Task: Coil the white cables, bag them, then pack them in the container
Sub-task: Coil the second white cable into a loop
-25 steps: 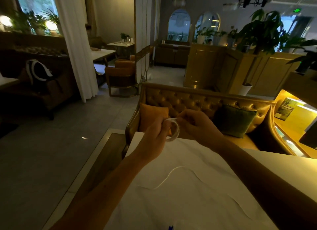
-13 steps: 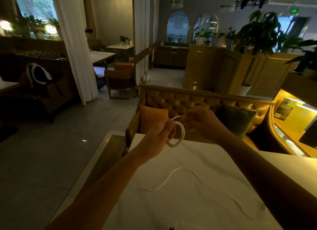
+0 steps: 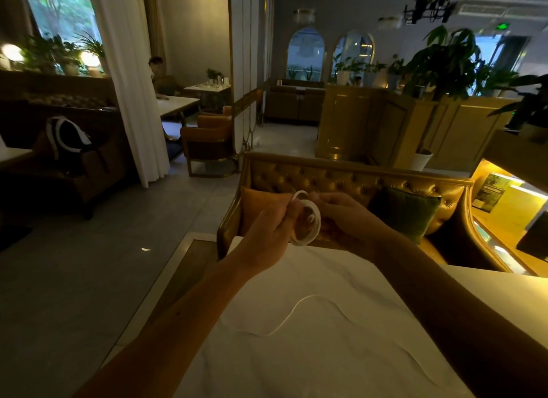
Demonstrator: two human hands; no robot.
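Observation:
I hold a white cable coil (image 3: 314,230) up above the far edge of the white table (image 3: 341,353). My left hand (image 3: 271,228) pinches the coil's left side. My right hand (image 3: 345,219) grips the cable at the coil's top right, with a small loop sticking up between the two hands. The loose end of the white cable (image 3: 299,311) trails in a wavy line across the tabletop toward me and under my right forearm. No bag or container is in view.
A tufted brown leather sofa (image 3: 341,178) with an orange cushion (image 3: 261,204) and a green cushion (image 3: 409,210) stands just beyond the table. Grey tiled floor lies to the left. A person sits at a distant table (image 3: 178,102).
The coil has grown by a turn and now shows several loops. Both hands stay raised together, and the loose cable on the table has been drawn a little shorter.

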